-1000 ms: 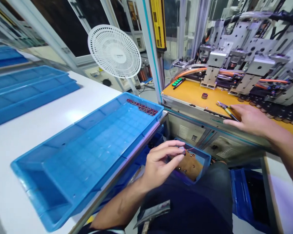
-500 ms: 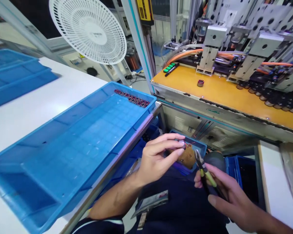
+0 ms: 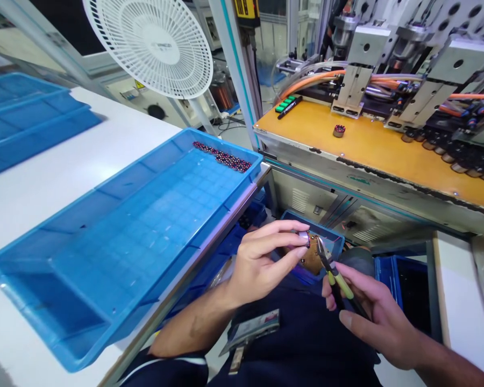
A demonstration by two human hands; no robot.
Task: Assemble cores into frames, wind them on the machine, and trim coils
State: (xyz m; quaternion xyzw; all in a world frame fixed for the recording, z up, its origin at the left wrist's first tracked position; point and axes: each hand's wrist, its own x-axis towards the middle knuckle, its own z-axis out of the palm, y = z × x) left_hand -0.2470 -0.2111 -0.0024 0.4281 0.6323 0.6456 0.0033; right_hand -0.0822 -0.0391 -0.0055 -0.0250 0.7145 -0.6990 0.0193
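Note:
My left hand [image 3: 262,258] pinches a small round metal motor stator [image 3: 304,237] between thumb and fingertips; most of it hides behind the fingers. In my right hand [image 3: 373,312] are diagonal cutters [image 3: 331,269] with yellow-green and black handles. Their slim jaws point up and left, close to the stator but apart from it. Whether the jaws are parted is hard to make out. Below both hands sits a blue bin [image 3: 339,242] with brown material [image 3: 312,263] and a few small dark pieces in it.
To the left, a long blue tray [image 3: 116,226] holds rows of wound stators [image 3: 229,160] at its far end. A white fan [image 3: 161,48] stands behind it. At right, a machine with an orange worktop [image 3: 371,145] bears a single stator [image 3: 339,130] and several dark cylinders [image 3: 447,153].
The cutters have moved left and closer to the stator in my left hand. My left hand keeps its pinch. The whole view has shifted slightly.

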